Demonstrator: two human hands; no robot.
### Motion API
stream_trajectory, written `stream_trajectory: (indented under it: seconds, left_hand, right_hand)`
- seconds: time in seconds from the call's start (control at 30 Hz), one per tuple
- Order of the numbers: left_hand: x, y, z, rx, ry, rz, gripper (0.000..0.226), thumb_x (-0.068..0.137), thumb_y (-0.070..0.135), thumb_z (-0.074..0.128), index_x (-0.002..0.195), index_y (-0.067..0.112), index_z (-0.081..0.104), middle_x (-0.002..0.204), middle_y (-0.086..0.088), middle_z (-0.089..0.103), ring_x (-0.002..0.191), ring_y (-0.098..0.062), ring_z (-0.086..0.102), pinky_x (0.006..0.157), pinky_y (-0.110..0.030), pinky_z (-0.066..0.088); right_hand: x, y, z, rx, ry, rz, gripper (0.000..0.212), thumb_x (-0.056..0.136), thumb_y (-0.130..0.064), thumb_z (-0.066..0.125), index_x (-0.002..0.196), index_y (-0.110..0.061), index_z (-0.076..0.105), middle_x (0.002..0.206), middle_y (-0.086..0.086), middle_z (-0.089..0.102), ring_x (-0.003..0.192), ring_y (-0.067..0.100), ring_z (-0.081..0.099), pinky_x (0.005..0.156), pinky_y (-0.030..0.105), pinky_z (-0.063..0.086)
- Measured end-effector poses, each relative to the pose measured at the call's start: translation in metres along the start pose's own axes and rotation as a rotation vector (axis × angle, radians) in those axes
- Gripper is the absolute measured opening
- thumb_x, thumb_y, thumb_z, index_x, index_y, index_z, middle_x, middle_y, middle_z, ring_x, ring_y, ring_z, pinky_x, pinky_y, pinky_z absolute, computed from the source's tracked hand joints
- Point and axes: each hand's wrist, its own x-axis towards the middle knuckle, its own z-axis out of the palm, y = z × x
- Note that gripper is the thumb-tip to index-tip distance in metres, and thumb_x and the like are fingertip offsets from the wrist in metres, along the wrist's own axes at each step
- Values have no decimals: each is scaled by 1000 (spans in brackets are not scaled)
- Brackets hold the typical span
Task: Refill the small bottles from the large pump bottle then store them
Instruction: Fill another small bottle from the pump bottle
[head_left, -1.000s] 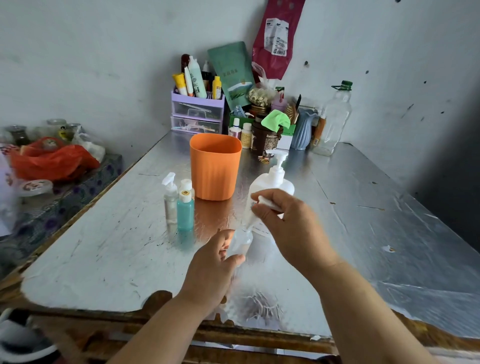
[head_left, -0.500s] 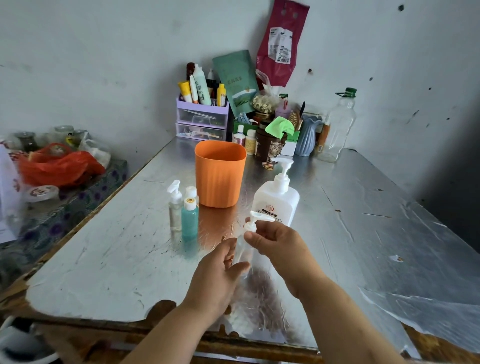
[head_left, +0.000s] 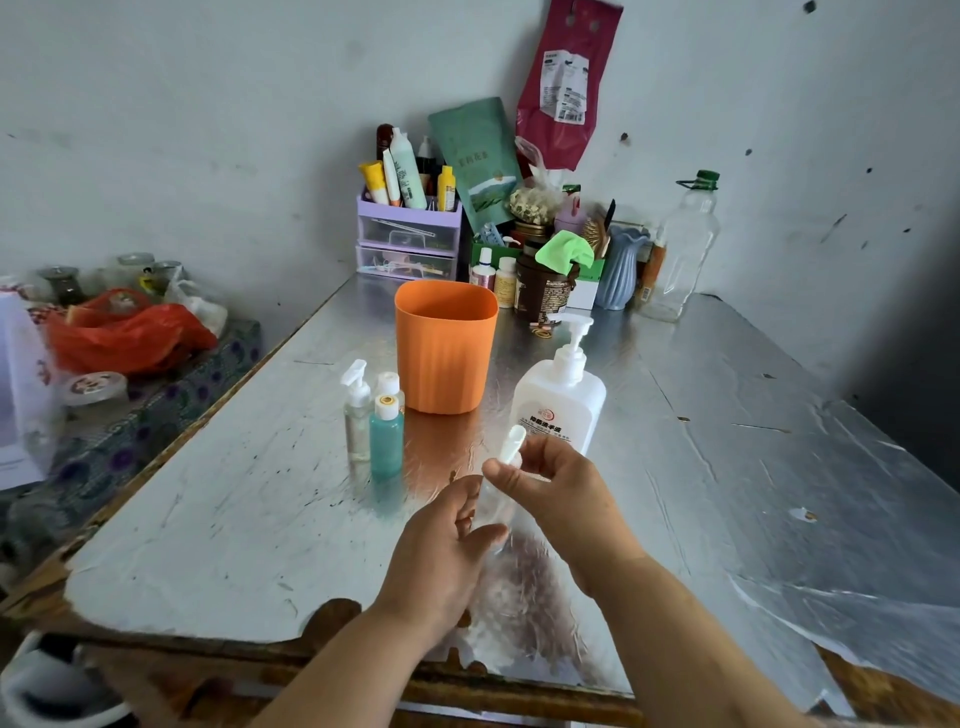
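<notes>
Left fingers: the fingers (head_left: 464, 503) and thumb of the left hand (head_left: 441, 551) curl round a small clear plastic bottle (head_left: 496, 512). They grip its blurred body low over the near part of the table.
Right fingers: the thumb and fingertips (head_left: 503, 475) of the right hand (head_left: 563, 491) pinch the white plastic spray top (head_left: 511, 446) at that bottle's neck. Whether the top is seated or loose cannot be told.
Table: a wide table with a scuffed silver foil-covered top (head_left: 208, 519); a wooden rim shows along the near edge.
Organiser: a lilac plastic drawer organiser (head_left: 408, 239) stands against the far wall, with tubes upright in its top.
Cup: an orange ribbed plastic cup (head_left: 445, 358) stands upright mid-table, mouth up.
Pump bottle: a large white plastic pump bottle (head_left: 561, 400) stands upright to the right of the cup, just behind the right hand.
Small bottles: three stand together left of the cup. A clear spray bottle with a white trigger top (head_left: 357, 415) has a teal bottle with a white cap (head_left: 386, 441) just beside it. A third white-capped bottle (head_left: 389, 385) stands behind the teal one, mostly hidden.
</notes>
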Motion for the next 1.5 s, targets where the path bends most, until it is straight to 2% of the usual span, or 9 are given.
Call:
stream_trajectory:
  seconds: [0.2, 0.3, 0.4, 0.53, 0.6, 0.77, 1.1, 1.27, 1.5]
  left_hand:
    - [0, 2, -1, -10, 1, -9, 55, 90, 28, 66, 141, 32, 45, 142, 13, 50, 133, -6, 46, 104, -19, 36]
    - [-1, 4, -1, 1, 3, 2, 53, 91, 28, 66, 139, 33, 46, 137, 19, 51, 129, -1, 46, 102, -16, 37]
    - [-1, 6, -2, 4, 11, 5, 50, 91, 26, 66, 137, 30, 48, 122, 28, 48, 123, 2, 48, 95, -10, 35]
    - [-1, 6, -2, -7, -11, -9, 55, 90, 26, 66, 141, 30, 45, 142, 15, 49, 133, -6, 45, 102, -17, 34]
    - [-2, 8, -2, 4, -8, -8, 54, 91, 27, 65, 141, 29, 45, 144, 10, 50, 134, -8, 46, 103, -18, 34]
    - [-4, 8, -2, -23, -13, -13, 54, 91, 24, 66, 141, 28, 45, 144, 10, 49, 134, -8, 45, 100, -15, 32]
    - [-3, 9, -3, -38, 0, 19, 41, 90, 21, 67, 115, 47, 47, 108, 41, 45, 101, 21, 44, 78, 6, 34]
    - [-2, 7, -3, -45, 5, 21, 42, 90, 19, 67, 112, 46, 44, 107, 42, 45, 97, 27, 44, 80, 5, 32]
    - [-1, 4, -2, -7, 17, 39, 44, 90, 23, 68, 129, 34, 51, 120, 27, 52, 117, 8, 48, 90, -3, 34]
  right_hand:
    - [-2, -3, 0, 51, 25, -2, 17, 78, -33, 77, 87, -24, 65, 87, -10, 66, 83, 5, 61, 75, 19, 45]
    - [-2, 1, 1, 34, 16, 2, 32, 71, -44, 79, 94, -28, 63, 100, -6, 65, 99, 9, 61, 87, 25, 48]
    - [-5, 1, 4, 71, -2, 8, 19, 80, -35, 73, 96, -29, 66, 104, -5, 67, 100, 13, 62, 86, 26, 49]
    - [-5, -2, 3, 22, 53, -5, 27, 76, -37, 78, 94, -27, 61, 96, -8, 63, 96, 8, 59, 82, 19, 45]
    - [-7, -2, 2, 29, 22, -23, 25, 78, -40, 75, 98, -31, 63, 102, -9, 64, 104, 9, 59, 89, 23, 46]
    - [-8, -3, 4, -8, 87, -16, 24, 78, -37, 76, 95, -26, 62, 95, -11, 63, 97, 6, 59, 76, 15, 43]
    - [-10, -3, 6, -20, 76, -6, 26, 79, -41, 73, 99, -31, 59, 101, -10, 63, 99, 5, 59, 84, 21, 45]
    - [-11, -2, 6, -8, 62, -12, 15, 82, -36, 71, 94, -30, 64, 96, -10, 66, 98, 8, 61, 83, 20, 44]
    - [-10, 2, 7, -13, 53, -5, 23, 82, -40, 71, 102, -31, 64, 105, -10, 65, 108, 10, 59, 93, 27, 47]
